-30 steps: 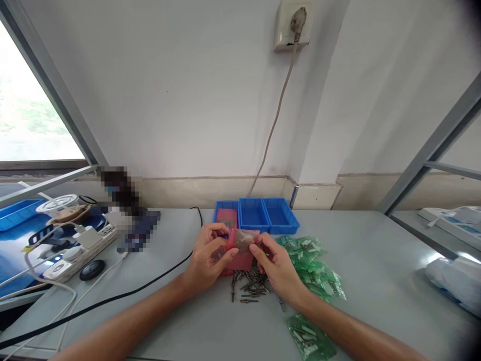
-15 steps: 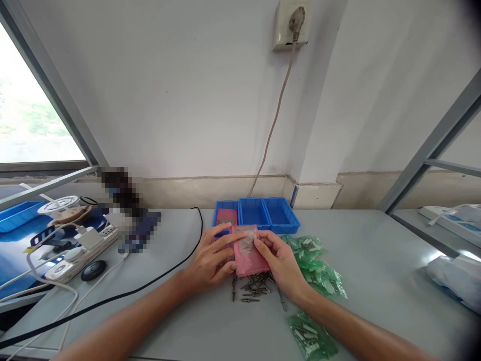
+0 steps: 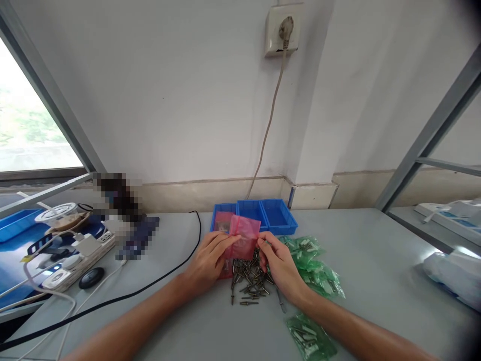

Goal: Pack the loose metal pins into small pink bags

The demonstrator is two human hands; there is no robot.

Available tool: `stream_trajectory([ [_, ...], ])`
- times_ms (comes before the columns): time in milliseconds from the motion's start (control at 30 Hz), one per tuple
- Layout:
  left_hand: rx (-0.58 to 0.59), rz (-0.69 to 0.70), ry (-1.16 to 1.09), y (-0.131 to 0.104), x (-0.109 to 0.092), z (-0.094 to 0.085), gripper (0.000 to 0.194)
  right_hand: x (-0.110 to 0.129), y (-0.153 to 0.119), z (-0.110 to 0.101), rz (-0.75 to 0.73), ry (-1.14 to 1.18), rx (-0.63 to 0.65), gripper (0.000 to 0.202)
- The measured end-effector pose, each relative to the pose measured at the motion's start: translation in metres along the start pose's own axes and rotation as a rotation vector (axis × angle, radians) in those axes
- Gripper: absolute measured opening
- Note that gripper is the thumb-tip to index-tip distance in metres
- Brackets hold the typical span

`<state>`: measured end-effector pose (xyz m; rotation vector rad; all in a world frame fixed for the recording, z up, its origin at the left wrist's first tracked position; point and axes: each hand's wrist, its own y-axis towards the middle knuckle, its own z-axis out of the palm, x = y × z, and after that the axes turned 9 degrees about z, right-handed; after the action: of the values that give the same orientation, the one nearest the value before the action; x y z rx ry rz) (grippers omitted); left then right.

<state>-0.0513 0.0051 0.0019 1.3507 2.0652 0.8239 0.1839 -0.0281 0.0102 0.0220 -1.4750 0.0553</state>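
A small pink plastic bag is held up between my two hands, above a pile of metal rivet-like parts. My left hand pinches its left side, and my right hand has thumb and fingers closed at its right edge. Under my left hand another pink bag lies partly hidden. Behind the hands stand joined blue trays; the left one holds pink bags. Green bags with metal parts lie right of my right hand, and one more green bag lies nearer the front.
A black cable runs across the grey table. At the left are a power strip, a black mouse-like object and white cords. A clear plastic bag lies at the far right beside the metal frame.
The pink bag has been tilted up and away from the pile, so more metal parts show. My right fingers have moved to its edge. The view has shifted slightly.
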Motion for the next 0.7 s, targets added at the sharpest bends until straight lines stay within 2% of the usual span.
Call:
stream_trajectory([
  [133,-0.077,-0.051,-0.043,0.004,0.002,-0.003,0.040,0.002,-0.003,0.000,-0.031,-0.090,0.036,0.041],
  [267,-0.209,-0.284,-0.047,0.011,0.008,-0.010,0.020,0.002,-0.006,0.000,-0.101,-0.195,0.053,0.037],
  [433,-0.325,-0.631,-0.160,0.011,0.030,-0.014,0.031,-0.001,-0.008,-0.002,-0.117,-0.269,0.063,0.031],
  [500,-0.417,-0.681,-0.264,0.008,0.041,-0.012,0.047,0.000,-0.008,-0.002,-0.122,-0.279,0.059,0.030],
  [567,-0.450,-0.700,-0.297,0.005,0.051,-0.007,0.061,0.002,-0.008,-0.002,-0.125,-0.284,0.057,0.029],
  [700,-0.347,-0.645,-0.169,0.004,0.069,0.001,0.041,0.004,-0.009,-0.001,-0.138,-0.304,0.063,0.031],
])
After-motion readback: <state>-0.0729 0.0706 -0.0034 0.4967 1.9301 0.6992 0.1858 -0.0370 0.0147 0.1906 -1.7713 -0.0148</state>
